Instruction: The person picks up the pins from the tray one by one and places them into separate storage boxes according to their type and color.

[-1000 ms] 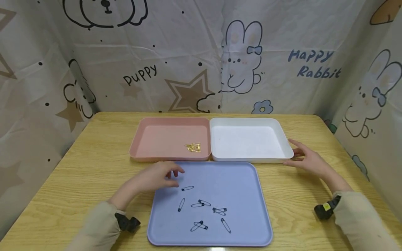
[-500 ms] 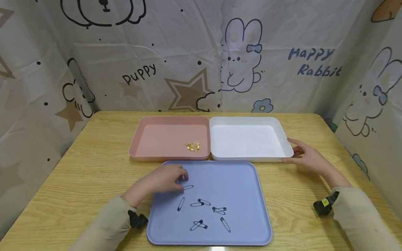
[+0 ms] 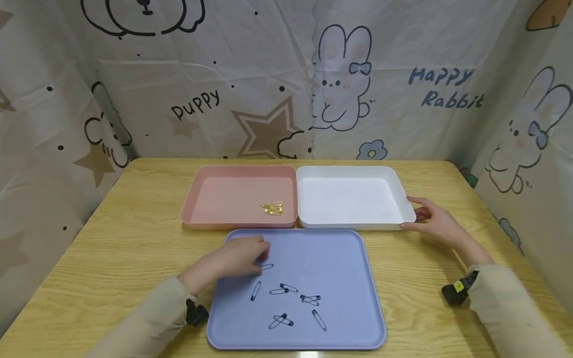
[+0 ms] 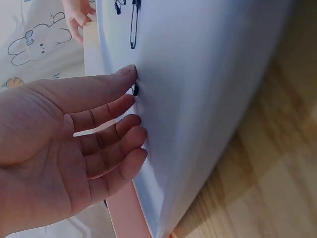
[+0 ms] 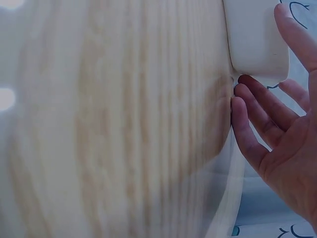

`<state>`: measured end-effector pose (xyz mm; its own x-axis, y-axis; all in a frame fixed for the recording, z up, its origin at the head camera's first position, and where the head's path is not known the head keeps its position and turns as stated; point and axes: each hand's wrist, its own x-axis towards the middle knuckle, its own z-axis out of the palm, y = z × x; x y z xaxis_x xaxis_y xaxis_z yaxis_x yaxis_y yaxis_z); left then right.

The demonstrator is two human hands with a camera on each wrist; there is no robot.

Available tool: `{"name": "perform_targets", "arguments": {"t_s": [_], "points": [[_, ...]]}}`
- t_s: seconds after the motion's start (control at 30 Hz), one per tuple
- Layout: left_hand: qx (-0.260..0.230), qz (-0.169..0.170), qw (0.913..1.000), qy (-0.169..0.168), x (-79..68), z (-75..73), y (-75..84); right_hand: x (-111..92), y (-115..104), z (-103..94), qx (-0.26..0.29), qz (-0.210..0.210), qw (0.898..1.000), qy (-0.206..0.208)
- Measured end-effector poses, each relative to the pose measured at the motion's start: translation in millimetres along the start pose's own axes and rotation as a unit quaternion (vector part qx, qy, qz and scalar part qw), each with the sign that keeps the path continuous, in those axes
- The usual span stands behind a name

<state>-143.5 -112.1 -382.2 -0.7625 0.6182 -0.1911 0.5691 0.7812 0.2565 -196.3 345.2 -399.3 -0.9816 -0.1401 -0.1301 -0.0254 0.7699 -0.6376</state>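
In the head view, my left hand [image 3: 239,256] is low over the upper left of the blue tray [image 3: 331,253]. Its thumb and index finger pinch the black end of a safety pin [image 3: 267,267], which lies along the tray surface. The left wrist view shows that pin's dark head [image 4: 135,90] between the thumb and index fingertips, the other fingers loosely bent. My right hand [image 3: 436,226] rests at the front right corner of the white tray [image 3: 353,224], fingers spread and touching its wall.
Several black safety pins [image 3: 255,291] lie scattered on the blue tray, some crossing. Gold safety pins [image 3: 274,209] sit in a pink tray [image 3: 224,199], side by side with the white one behind the blue tray. A printed cloth [image 3: 250,59] hangs behind the wooden table [image 3: 134,238].
My left hand has moved right and down to the nearest safety pin, and its thumb and index finger have drawn in around the pin's end. The right hand has stayed at the white tray.
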Motion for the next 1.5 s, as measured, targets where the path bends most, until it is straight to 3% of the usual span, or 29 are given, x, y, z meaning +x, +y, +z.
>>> {"name": "perform_targets", "arguments": {"t_s": [0.57, 0.97, 1.23, 1.5], "points": [[-0.009, 0.022, 0.9997, 0.011, -2.1, 2.3, 1.3, -0.4, 2.6, 1.7, 0.025, 0.013, 1.0, 0.0], [-0.008, 0.064, 0.9973, -0.033, -3.4, -13.7, -1.1, -0.6, 2.2, 1.7, 0.02, 0.016, 1.0, 0.0], [0.008, 0.078, 0.9968, 0.016, 17.6, -25.6, 10.4, 1.1, 3.1, 1.9, 0.026, 0.02, 0.999, 0.0], [-0.024, 0.062, 0.9972, 0.035, 46.0, -30.9, 19.7, -2.0, 0.6, 0.3, 0.028, 0.025, 0.999, -0.003]]}}
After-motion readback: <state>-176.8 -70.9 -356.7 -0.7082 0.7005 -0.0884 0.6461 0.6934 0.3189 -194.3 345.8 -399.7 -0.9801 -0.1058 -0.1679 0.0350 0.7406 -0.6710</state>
